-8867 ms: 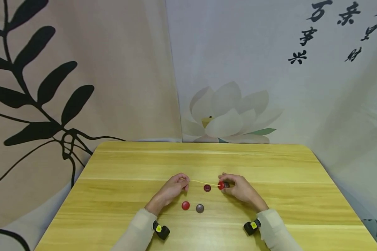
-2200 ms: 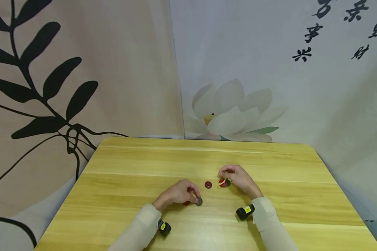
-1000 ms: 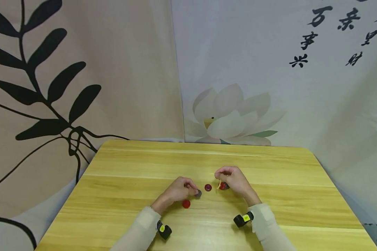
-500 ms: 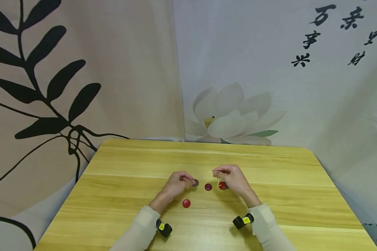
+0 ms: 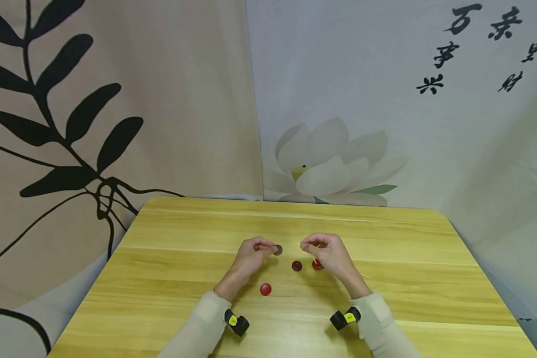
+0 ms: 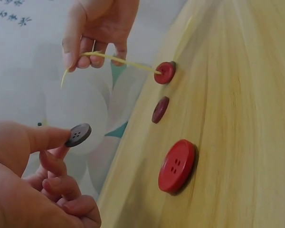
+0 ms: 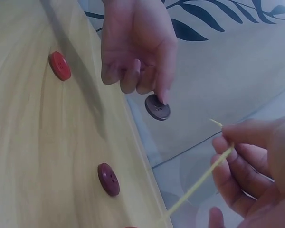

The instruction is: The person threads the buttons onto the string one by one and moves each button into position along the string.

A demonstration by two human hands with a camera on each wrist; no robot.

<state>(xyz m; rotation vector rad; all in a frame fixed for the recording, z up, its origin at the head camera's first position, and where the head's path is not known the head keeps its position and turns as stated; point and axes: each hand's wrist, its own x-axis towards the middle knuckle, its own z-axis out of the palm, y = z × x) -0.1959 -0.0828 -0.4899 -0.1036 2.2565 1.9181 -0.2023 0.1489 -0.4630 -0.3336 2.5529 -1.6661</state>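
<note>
My left hand (image 5: 252, 256) pinches a dark grey four-hole button (image 6: 79, 135) between thumb and forefinger, raised off the table. Facing it, my right hand (image 5: 328, 251) pinches a yellow string (image 7: 194, 187) near its end, and a short tip pokes out past the fingertips. From there the string slopes down through a red button (image 6: 165, 72) resting on the table below the right hand. A sliver of something dark shows behind that button. Between the hands, a maroon button (image 5: 297, 266) lies flat. Nearer the body lies a larger-looking red four-hole button (image 6: 176, 166).
The wooden table (image 5: 183, 223) has its far edge against printed curtains (image 5: 197, 99). The string's other end (image 5: 364, 276) trails on the table to the right of the right wrist. Each wrist wears a small black camera (image 5: 237, 322).
The left hand let go of the string, took the grey button from beside the red one and lifted it away from the body. The right hand went from the threaded buttons to the string's end.
</note>
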